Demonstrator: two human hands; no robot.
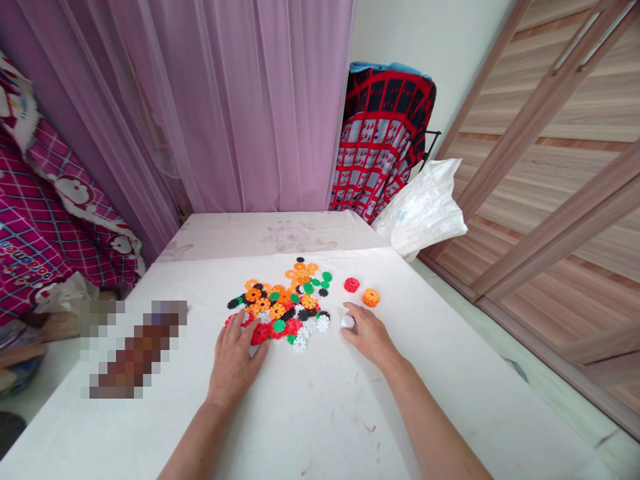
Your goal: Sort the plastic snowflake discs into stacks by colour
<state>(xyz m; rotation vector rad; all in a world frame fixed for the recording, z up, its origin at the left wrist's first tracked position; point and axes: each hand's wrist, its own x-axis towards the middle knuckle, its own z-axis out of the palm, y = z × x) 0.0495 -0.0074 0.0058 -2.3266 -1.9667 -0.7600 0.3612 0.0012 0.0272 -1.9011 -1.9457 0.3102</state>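
A loose pile of notched plastic discs point(277, 311) in orange, red, green, black and white lies on the table. My left hand point(234, 363) rests at the pile's near left edge, fingers spread, with a red disc point(260, 333) by its thumb and forefinger. To the right of the pile, my right hand point(369, 335) has its thumb and forefinger closed around white discs point(347, 322), seemingly a small stack, partly covered by the fingers. Just beyond this hand stand a red disc stack point(351, 285) and an orange disc stack point(371, 297), apart from each other.
A white cloth covers the table point(310, 413). At its far right edge leans a white plastic bag point(425, 207). Purple curtains point(260, 107) hang behind, and a wooden wardrobe point(560, 200) stands on the right. A pixelated patch hides part of the left side.
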